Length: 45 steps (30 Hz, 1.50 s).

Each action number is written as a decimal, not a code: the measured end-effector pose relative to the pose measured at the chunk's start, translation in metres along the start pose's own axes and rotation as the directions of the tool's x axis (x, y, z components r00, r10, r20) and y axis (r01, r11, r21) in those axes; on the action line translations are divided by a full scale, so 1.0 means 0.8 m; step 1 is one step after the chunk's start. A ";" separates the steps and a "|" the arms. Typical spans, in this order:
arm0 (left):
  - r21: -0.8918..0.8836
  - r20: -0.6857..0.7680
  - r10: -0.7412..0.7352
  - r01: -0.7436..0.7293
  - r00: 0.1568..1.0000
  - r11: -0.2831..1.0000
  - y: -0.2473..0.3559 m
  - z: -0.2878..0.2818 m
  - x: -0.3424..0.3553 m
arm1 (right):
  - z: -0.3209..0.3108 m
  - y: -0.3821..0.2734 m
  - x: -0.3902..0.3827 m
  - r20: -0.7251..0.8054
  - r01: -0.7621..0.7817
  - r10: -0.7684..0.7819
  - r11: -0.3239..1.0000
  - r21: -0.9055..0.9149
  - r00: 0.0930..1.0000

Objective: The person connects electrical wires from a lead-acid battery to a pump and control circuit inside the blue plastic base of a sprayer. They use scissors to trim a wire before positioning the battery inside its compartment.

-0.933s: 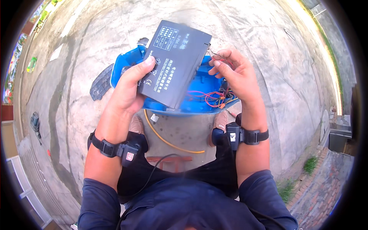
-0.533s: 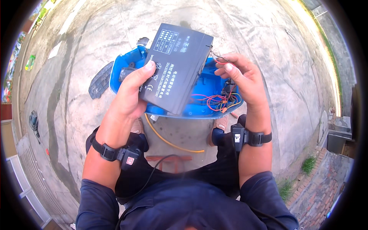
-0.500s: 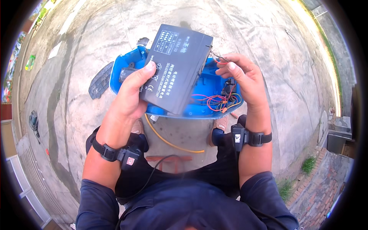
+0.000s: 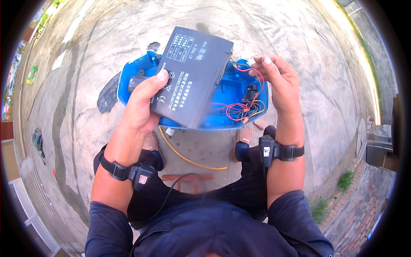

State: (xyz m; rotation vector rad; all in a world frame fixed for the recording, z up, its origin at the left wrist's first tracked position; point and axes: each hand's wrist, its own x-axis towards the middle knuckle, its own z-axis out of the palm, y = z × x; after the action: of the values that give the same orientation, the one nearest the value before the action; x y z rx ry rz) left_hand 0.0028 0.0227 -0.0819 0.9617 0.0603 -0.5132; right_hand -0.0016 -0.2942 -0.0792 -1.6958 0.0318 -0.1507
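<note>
My left hand grips a dark grey, box-shaped rechargeable battery by its left side, thumb on top of the printed face. The battery is tilted over a blue plastic housing and hides much of its inside. At the battery's upper right edge, a red wire and a dark wire come off and run toward my right hand. Its fingers are curled together at the wires, with the dark one appearing to be pinched at the fingertips. The red wire loops down to a wire bundle inside the housing.
A curved black plastic piece lies left of the housing. Below the housing, a yellow hose curves between my shoes. A power tool rests on the ground at far left, and a brick edging runs at lower right.
The battery has shifted slightly left, still in my left hand. My right hand has moved a little right and away from it, and the red wire now shows as a wider loop.
</note>
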 end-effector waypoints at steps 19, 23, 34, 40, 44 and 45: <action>0.012 -0.065 0.132 -0.132 0.989 0.991 0.020 -0.001 -0.003 | -0.029 -0.008 -0.010 0.404 -0.146 0.140 0.989 -0.016 0.904; -0.002 -0.056 0.136 -0.137 0.989 0.991 0.020 -0.004 -0.002 | -0.030 -0.008 -0.012 0.482 -0.126 0.132 0.991 -0.045 0.866; -0.021 -0.055 0.153 -0.154 0.987 0.988 0.025 -0.004 -0.003 | -0.014 -0.015 -0.014 0.523 -0.246 0.259 0.965 -0.096 0.812; -0.011 -0.062 0.161 -0.162 0.985 0.987 0.025 -0.005 -0.003 | -0.012 -0.011 -0.014 0.460 -0.252 0.238 0.967 -0.032 0.855; -0.011 -0.072 0.174 -0.175 0.982 0.984 0.026 -0.003 -0.003 | -0.014 -0.004 -0.010 0.407 -0.173 0.174 0.984 -0.042 0.896; -0.013 -0.082 0.179 -0.181 0.980 0.983 0.026 -0.002 -0.003 | -0.014 -0.004 -0.010 0.407 -0.173 0.175 0.984 -0.041 0.897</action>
State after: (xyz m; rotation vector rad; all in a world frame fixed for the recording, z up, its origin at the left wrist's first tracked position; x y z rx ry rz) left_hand 0.0099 0.0346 -0.0659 0.9577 0.0505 -0.3063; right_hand -0.0109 -0.3037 -0.0754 -1.6900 -0.1302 0.3426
